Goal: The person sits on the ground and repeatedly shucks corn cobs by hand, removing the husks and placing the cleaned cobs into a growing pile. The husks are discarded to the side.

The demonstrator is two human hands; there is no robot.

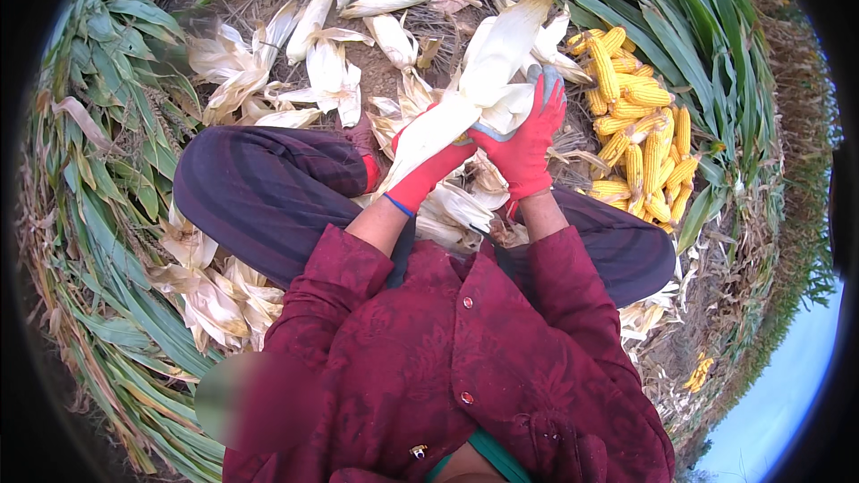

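Both hands wear red work gloves with grey palms. Pale corn husk point(500, 57) spreads open between them over my lap, one long flap falling across my left wrist. My left hand point(439, 147) is shut on a corn ear under the husk; only a sliver of yellow kernels shows beside the fingers. With fingers pointing up, my right hand point(527, 131) is against the folded husk on the right, its thumb towards the left hand. Husked yellow corn ears point(644, 134) lie in a heap right of my right hand. Several ears in their husks point(389, 0) lie on the ground beyond.
Loose dry husks point(449, 211) cover the ground between my bent legs, with more husks point(228, 302) beside my left knee. Cut green corn stalks point(121, 215) are piled at the left, and others point(698, 60) at the upper right. A small yellow corn pile point(699, 373) lies at the lower right.
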